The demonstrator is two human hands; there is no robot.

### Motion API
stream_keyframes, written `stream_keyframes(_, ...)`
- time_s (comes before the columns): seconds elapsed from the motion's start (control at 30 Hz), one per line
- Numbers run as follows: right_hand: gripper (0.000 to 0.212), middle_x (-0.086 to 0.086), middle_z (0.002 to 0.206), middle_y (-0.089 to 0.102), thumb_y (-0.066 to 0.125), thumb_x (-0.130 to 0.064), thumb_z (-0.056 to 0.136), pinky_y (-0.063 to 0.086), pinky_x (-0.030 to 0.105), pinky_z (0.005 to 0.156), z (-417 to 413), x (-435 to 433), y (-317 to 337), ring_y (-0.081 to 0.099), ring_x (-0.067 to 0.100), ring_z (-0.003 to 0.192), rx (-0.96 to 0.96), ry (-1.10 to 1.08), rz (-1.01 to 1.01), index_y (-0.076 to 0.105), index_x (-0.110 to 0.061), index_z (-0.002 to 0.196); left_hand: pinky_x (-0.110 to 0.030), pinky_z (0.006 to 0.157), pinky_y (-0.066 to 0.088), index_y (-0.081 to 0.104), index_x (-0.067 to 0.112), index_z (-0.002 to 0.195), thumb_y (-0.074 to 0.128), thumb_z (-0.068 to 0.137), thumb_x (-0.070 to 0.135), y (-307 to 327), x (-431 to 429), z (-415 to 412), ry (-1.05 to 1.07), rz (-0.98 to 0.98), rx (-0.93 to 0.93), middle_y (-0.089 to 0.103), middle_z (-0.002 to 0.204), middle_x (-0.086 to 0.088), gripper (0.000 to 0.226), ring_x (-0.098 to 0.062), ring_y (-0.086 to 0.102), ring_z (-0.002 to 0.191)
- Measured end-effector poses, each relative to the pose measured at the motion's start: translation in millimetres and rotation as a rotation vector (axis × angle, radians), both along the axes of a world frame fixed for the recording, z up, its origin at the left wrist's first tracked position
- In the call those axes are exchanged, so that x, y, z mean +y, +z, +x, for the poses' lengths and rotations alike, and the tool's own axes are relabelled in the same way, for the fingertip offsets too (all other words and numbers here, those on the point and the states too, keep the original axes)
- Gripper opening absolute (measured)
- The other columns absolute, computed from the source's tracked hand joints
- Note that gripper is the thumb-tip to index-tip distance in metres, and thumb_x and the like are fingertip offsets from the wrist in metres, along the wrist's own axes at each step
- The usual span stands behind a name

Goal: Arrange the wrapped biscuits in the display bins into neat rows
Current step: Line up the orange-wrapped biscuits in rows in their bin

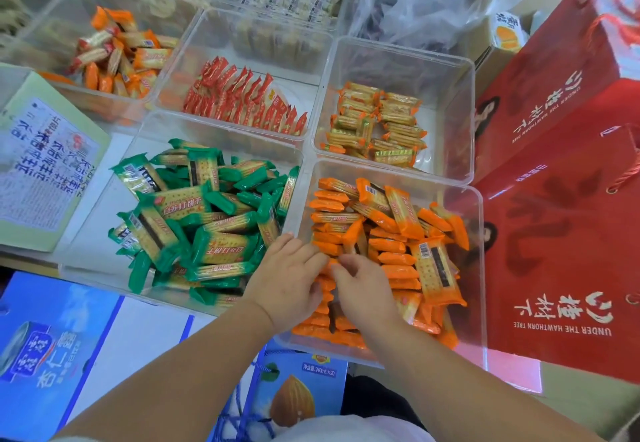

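Both hands are inside the near right clear bin (479,268), which holds several orange-wrapped biscuits (398,254). Along its left wall the packs stand in a row on edge; to the right they lie loose and crossed. My left hand (287,282) rests over the near end of that row, fingers extended onto the packs. My right hand (363,289) lies beside it, fingertips touching the same orange packs. Whether either hand pinches a pack is hidden. The bin to the left (104,206) holds a jumble of green-wrapped biscuits (204,219).
Farther bins hold red-wrapped packs (242,102), small gold-and-orange packs (377,126) and mixed orange packs (121,57). Red gift boxes (568,199) stand against the right bin. A green carton (41,161) sits left; blue drink cartons (52,348) lie below the bins.
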State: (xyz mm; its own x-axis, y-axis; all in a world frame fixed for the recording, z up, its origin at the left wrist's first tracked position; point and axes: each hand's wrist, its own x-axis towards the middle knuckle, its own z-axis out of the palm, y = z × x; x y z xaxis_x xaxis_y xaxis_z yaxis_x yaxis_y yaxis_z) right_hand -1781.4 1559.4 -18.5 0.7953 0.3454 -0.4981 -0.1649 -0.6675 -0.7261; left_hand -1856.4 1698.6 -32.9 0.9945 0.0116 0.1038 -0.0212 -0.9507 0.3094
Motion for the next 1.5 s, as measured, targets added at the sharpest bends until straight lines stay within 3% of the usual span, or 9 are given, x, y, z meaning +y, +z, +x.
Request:
stream_keyframes(0.1, 0.024, 0.015, 0.094, 0.071, 0.050, -0.026, 0.097, 0.054, 0.050, 0.083, 6, 8, 0, 0.066, 0.033, 0.090, 0.249, -0.105, 0.013, 0.069, -0.012, 0.092, -0.040, 0.112, 0.032, 0.065, 0.017, 0.092, 0.056, 0.076, 0.026, -1, 0, 0, 0.024, -0.033, -0.046, 0.063, 0.088, 0.004, 0.021, -0.022, 0.055, 0.091)
stream_keyframes(0.23, 0.022, 0.017, 0.086, 0.067, 0.050, -0.014, 0.096, 0.051, 0.030, 0.058, 26, 20, -7, 0.062, 0.027, 0.073, 0.324, -0.251, 0.061, 0.069, -0.007, 0.089, -0.041, 0.112, 0.033, 0.064, 0.016, 0.091, 0.053, 0.076, 0.024, -3, 0, -2, 0.024, -0.047, -0.064, 0.061, 0.083, 0.003, 0.019, -0.021, 0.053, 0.089)
stream_keyframes(0.37, 0.022, 0.017, 0.097, 0.071, 0.051, -0.022, 0.100, 0.057, 0.049, 0.086, 28, 21, -24, 0.068, 0.034, 0.094, 0.255, -0.364, 0.082, 0.068, -0.008, 0.096, -0.040, 0.112, 0.031, 0.064, 0.016, 0.091, 0.054, 0.076, 0.023, -1, 0, 0, 0.028, -0.042, -0.047, 0.062, 0.083, 0.002, 0.020, -0.023, 0.056, 0.088)
stream_keyframes(0.53, 0.017, 0.011, 0.100, 0.075, 0.062, -0.021, 0.097, 0.057, 0.053, 0.091, 21, 22, -34, 0.070, 0.031, 0.097, 0.271, -0.473, 0.148, 0.073, -0.011, 0.104, -0.044, 0.114, 0.033, 0.067, 0.017, 0.117, 0.063, 0.079, 0.026, 2, 0, 0, 0.007, -0.020, 0.058, 0.066, 0.102, 0.003, 0.040, -0.022, 0.058, 0.101)
stream_keyframes(0.7, 0.023, 0.008, 0.082, 0.073, 0.058, -0.032, 0.100, 0.055, 0.032, 0.057, 29, 32, -32, 0.069, 0.025, 0.073, 0.460, -0.550, 0.105, 0.070, -0.016, 0.088, -0.038, 0.115, 0.023, 0.071, 0.021, 0.107, 0.061, 0.086, 0.029, 1, 0, 0, 0.002, 0.031, 0.044, 0.062, 0.099, 0.005, 0.024, -0.021, 0.056, 0.100)
stream_keyframes(0.8, 0.030, 0.010, 0.085, 0.074, 0.052, -0.038, 0.102, 0.058, 0.034, 0.062, 33, 34, -32, 0.071, 0.025, 0.073, 0.589, -0.523, 0.078, 0.072, -0.017, 0.094, -0.039, 0.114, 0.024, 0.071, 0.020, 0.109, 0.065, 0.086, 0.027, 1, -1, 0, 0.012, 0.037, 0.028, 0.063, 0.102, 0.004, 0.024, -0.021, 0.056, 0.101)
stream_keyframes(0.97, 0.019, 0.011, 0.068, 0.072, 0.059, -0.012, 0.090, 0.053, 0.030, 0.048, 37, 32, -33, 0.067, 0.024, 0.051, 0.704, -0.540, 0.240, 0.077, -0.009, 0.082, -0.040, 0.113, 0.026, 0.071, 0.018, 0.111, 0.066, 0.086, 0.025, 0, 0, -1, 0.013, 0.035, -0.001, 0.064, 0.104, 0.002, 0.027, -0.023, 0.058, 0.101)
stream_keyframes(1.17, 0.023, 0.017, 0.091, 0.077, 0.078, -0.013, 0.084, 0.058, 0.037, 0.058, 42, 42, -26, 0.074, 0.031, 0.070, 0.695, -0.575, 0.260, 0.075, -0.005, 0.106, -0.042, 0.108, 0.034, 0.063, 0.015, 0.117, 0.051, 0.092, 0.030, 2, -1, -5, 0.037, -0.058, -0.050, 0.061, 0.111, -0.002, 0.031, -0.025, 0.055, 0.101)
stream_keyframes(1.5, 0.014, 0.004, 0.053, 0.069, 0.080, -0.014, 0.079, 0.041, 0.020, 0.031, 47, 32, -19, 0.062, 0.015, 0.036, 0.613, -0.760, 0.257, 0.071, -0.011, 0.089, -0.047, 0.109, 0.040, 0.065, 0.015, 0.124, 0.044, 0.094, 0.034, 6, -2, -8, 0.007, 0.011, 0.031, 0.064, 0.117, -0.001, 0.042, -0.022, 0.062, 0.104)
